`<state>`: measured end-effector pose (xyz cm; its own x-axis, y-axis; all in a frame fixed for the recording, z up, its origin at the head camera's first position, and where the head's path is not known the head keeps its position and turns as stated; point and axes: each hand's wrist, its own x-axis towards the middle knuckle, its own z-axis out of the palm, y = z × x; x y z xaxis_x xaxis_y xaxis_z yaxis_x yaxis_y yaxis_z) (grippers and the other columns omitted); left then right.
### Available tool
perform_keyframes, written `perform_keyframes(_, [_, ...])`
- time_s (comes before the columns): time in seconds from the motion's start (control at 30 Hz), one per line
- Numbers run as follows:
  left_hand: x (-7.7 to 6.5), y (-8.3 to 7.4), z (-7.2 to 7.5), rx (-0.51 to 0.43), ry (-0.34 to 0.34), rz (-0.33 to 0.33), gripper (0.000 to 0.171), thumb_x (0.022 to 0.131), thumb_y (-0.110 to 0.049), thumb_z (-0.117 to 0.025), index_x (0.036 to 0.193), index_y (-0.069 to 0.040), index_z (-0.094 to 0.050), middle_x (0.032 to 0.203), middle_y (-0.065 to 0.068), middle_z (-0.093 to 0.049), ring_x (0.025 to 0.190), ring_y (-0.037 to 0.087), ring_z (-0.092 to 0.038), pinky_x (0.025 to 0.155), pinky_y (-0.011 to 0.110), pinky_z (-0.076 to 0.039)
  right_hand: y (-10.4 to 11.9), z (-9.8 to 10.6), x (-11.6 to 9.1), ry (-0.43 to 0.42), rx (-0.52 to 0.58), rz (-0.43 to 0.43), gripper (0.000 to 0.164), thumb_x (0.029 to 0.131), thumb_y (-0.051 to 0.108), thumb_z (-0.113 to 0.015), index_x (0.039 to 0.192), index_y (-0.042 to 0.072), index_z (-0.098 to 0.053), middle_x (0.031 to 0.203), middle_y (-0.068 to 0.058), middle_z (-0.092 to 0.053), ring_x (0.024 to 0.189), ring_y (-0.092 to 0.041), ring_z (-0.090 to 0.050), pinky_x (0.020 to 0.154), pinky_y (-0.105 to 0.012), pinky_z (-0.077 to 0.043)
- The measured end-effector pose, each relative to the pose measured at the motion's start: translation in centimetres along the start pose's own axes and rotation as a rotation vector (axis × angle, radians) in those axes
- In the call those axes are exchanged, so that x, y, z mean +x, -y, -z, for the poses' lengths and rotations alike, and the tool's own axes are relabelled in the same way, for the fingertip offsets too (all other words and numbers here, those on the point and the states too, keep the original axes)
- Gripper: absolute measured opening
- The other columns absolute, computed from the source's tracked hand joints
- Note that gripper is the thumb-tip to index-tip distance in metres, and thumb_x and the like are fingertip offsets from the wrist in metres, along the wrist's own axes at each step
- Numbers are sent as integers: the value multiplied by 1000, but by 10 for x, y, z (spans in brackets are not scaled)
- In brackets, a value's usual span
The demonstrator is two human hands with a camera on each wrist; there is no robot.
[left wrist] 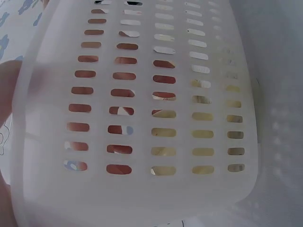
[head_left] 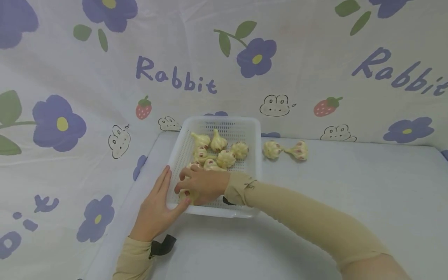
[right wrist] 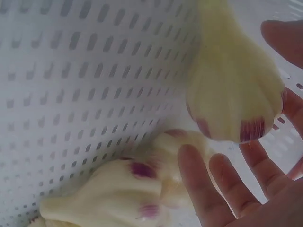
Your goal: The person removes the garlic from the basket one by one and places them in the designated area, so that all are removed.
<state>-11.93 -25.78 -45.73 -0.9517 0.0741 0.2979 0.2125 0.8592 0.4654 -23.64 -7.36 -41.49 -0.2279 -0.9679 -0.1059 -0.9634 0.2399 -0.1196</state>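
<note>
Several garlic bulbs (head_left: 226,158), pale with purple patches, lie in a white perforated plastic basket (head_left: 259,155). My right hand (head_left: 206,186) reaches into its front left corner, over a garlic bulb (right wrist: 236,90). In the right wrist view the fingers spread around that bulb's root end, two of them right at it, and a small gap shows beside the thumb. Other bulbs (right wrist: 118,189) lie close below. My left hand (head_left: 155,210) rests against the basket's front left corner, fingers straight along the left rim and thumb over the front rim. In the left wrist view the perforated wall (left wrist: 142,194) hides most of what is inside.
Two more garlic bulbs (head_left: 273,149) (head_left: 297,151) lie on the white table (head_left: 350,194), right of the basket. A white cloth (head_left: 297,85) printed with flowers, rabbits and strawberries hangs behind and on the left.
</note>
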Motion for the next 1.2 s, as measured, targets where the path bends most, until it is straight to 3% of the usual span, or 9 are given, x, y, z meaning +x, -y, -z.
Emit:
perform_keyframes(0.4, [0, 0, 0, -7, -6, -11, 95, 94, -51, -68, 164, -2, -26, 173, 9, -24, 154, 33, -37, 108, 57, -50, -1, -14, 10, 46, 4, -9, 37, 106, 33, -59, 143, 26, -62, 141, -6, -57, 123, -19, -53, 103, -31, -49])
perform_keyframes(0.9, [0, 0, 0, -8, -29, -21, 95, 94, -50, -70, 164, -2, -27, 173, 10, -25, 154, 32, -37, 105, 56, -52, 0, -19, 9, 76, 65, -70, 28, 106, 31, -59, 134, 28, -63, 128, -3, -59, 108, -18, -53, 86, -29, -50])
perform_keyframes(1.2, [-1, 2, -1, -5, -38, -29, 95, 94, -49, -71, 164, -1, -27, 173, 10, -25, 153, 34, -38, 106, 57, -51, -1, -19, 10, 94, 55, -77, 30, 104, 27, -62, 134, 27, -62, 126, -2, -60, 108, -16, -53, 89, -28, -50])
